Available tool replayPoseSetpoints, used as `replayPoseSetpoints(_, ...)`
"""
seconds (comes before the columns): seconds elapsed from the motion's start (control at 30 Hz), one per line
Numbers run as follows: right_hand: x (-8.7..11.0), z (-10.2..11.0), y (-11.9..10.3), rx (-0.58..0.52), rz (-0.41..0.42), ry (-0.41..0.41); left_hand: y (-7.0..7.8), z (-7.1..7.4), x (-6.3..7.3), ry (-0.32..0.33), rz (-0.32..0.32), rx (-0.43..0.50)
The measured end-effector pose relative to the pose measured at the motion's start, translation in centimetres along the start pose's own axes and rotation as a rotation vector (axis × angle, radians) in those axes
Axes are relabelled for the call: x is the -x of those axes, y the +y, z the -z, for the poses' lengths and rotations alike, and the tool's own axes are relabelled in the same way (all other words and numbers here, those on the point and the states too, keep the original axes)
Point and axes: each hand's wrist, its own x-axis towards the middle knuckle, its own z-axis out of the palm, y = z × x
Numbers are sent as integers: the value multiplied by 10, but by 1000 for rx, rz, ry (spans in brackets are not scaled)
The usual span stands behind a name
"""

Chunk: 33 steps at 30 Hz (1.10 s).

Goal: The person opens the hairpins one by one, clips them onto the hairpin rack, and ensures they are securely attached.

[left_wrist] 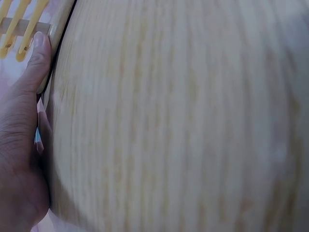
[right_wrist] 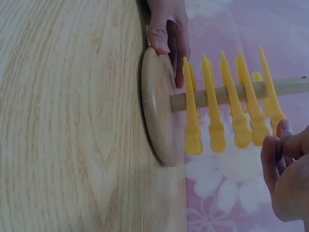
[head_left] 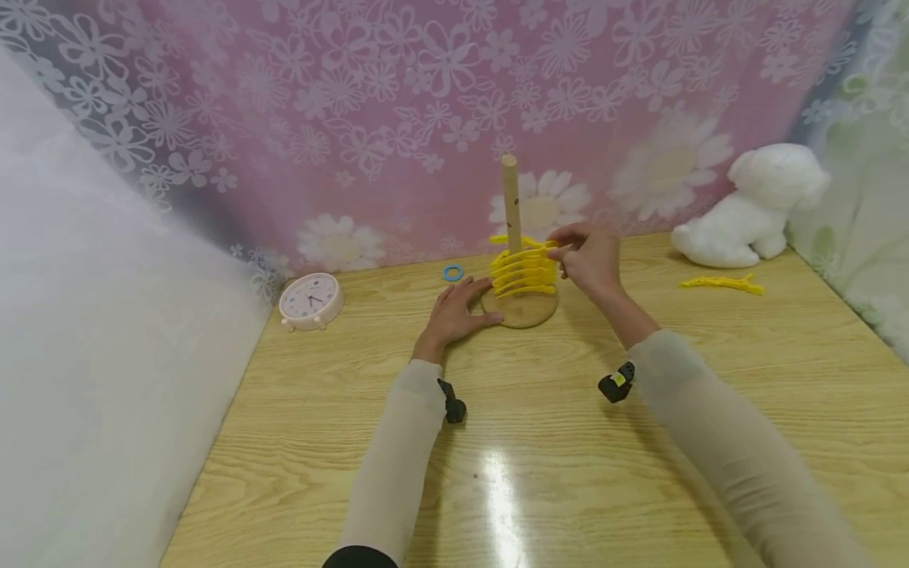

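Observation:
A wooden stand has a round base [head_left: 521, 312] and an upright post [head_left: 511, 197]. Several yellow plastic clips [head_left: 524, 272] sit one above another around the post. The left hand [head_left: 458, 312] holds the left side of the base, its thumb at the near rim and its fingers farther back. In the left wrist view, the left thumb [left_wrist: 37, 60] lies along the rim. My right hand [head_left: 592, 256] pinches the end of the topmost clip [right_wrist: 271, 92] between thumb and fingers. That clip straddles the post, somewhat tilted compared with those below.
Another yellow clip [head_left: 722, 284] lies loose on the table at right, before a white plush dog [head_left: 753, 209]. Behind the left hand is a blue ring [head_left: 452, 273]. A pink clock [head_left: 311, 301] lies at the left edge; a floral curtain [head_left: 398, 142] hangs behind.

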Motion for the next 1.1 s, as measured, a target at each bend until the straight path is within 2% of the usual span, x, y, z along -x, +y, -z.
replayPoseSetpoints(0.3,1,-9,-4,-2,8,-21,1,-1,1,3,-8,-22)
replayPoseSetpoints(0.6,2,-8,-6,18,9,-27,1,1,0,7,-27,-42)
replayPoseSetpoints(1.1,0,-7,-5,29,-2,-28,0,3,0,0,-19,-47)
